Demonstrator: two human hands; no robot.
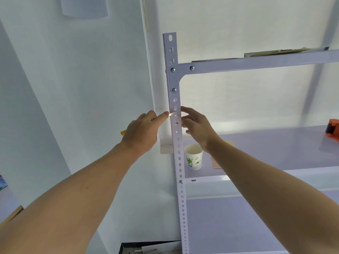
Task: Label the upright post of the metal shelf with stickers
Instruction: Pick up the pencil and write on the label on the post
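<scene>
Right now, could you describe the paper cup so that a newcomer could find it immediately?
Start at the white perforated upright post of the metal shelf. Just to its right, on the middle shelf board, stands the paper cup, below the right hand. It is white with green leaf prints, unlike the orange tape dispenser at the far right.

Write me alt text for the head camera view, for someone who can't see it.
Two bare hands press a small pale sticker across a perforated white upright post of a metal shelf: the left hand pinches one end, the right hand reaches around the post's other side. A paper cup and an orange tape dispenser sit on the shelf.
</scene>
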